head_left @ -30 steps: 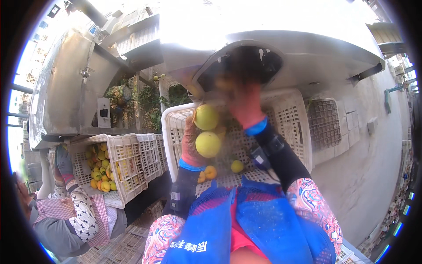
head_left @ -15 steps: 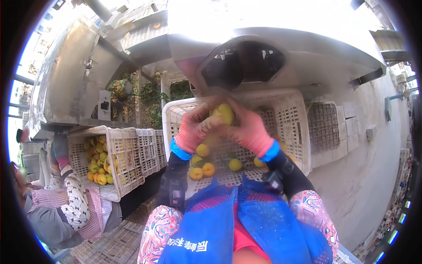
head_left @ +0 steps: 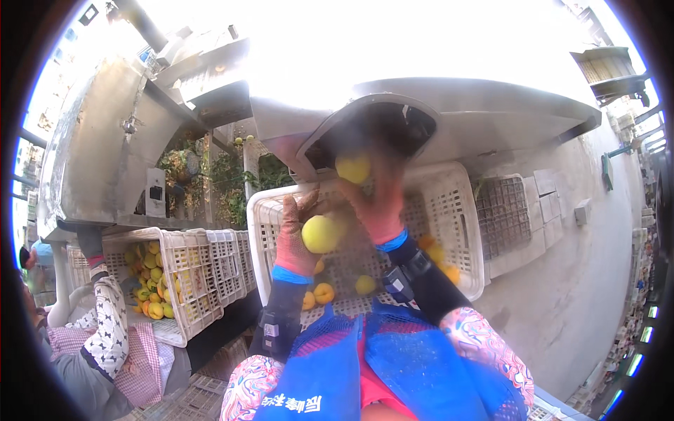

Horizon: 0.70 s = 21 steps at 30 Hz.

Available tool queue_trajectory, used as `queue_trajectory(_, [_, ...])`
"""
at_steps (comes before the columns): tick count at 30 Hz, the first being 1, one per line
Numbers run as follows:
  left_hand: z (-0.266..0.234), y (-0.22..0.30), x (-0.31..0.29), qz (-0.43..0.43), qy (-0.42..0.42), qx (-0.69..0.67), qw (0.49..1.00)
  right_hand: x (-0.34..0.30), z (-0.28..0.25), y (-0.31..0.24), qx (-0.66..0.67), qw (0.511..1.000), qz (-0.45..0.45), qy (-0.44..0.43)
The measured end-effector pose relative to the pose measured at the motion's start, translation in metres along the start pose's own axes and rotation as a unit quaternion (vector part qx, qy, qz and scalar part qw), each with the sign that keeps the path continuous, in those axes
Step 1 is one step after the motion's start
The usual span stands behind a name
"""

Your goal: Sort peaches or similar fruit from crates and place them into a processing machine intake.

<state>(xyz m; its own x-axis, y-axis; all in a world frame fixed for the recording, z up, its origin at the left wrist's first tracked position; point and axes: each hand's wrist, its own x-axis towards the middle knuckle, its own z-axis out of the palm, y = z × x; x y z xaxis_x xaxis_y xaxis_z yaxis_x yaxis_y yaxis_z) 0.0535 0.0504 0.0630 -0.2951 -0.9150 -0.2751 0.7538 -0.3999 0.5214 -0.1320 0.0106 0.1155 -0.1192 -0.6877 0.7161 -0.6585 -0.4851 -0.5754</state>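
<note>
Fruit (head_left: 321, 234), round and yellow, sits in the left hand (head_left: 295, 238), the gloved fingers curled about its left side; being round, it shows no long axis and points no way. It hangs over the near left part of the white crate (head_left: 460, 210). The right hand (head_left: 382, 207) is raised higher, just below the dark chute mouth (head_left: 372, 130), touching a second yellow fruit (head_left: 353, 168); the hand is blurred, so whether it grips that fruit or only meets it cannot be told. Both gloves are pink with blue cuffs.

More yellow and orange fruit (head_left: 323, 292) lie loose on the crate floor, some at the near edge and a few toward the right wall. The chute belongs to a grey metal machine (head_left: 491, 112) that overhangs the crate.

To the left stands another white crate (head_left: 200, 281), partly filled with yellow fruit, and a seated person (head_left: 105, 337) in a patterned sleeve is beside it. A small pale box (head_left: 154, 191) with a dark switch sits on the metal panel above that crate. Right of the main crate, a grey crate (head_left: 502, 214) lies on the concrete
</note>
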Motion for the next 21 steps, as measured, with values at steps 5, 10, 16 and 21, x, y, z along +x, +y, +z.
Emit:
queue_trajectory(5, [0.008, -0.011, 0.008, -0.036, -0.003, -0.143, 0.989, 0.038, 0.034, 0.034, -0.139, 0.99, -0.016, -0.005])
queue_trajectory(10, [0.02, 0.002, -0.01, -0.045, -0.101, -0.253, 0.961, 0.024, -0.004, -0.008, 0.078, 0.977, 0.179, -0.084])
queue_trajectory(16, [0.029, -0.018, -0.016, 0.022, -0.09, -0.143, 0.985, -0.049, -0.012, -0.061, 0.017, 0.972, 0.158, -0.17])
queue_trajectory(21, [0.041, -0.023, -0.011, 0.015, -0.094, -0.15, 0.984, -0.032, -0.018, -0.042, 0.059, 0.982, 0.107, -0.142])
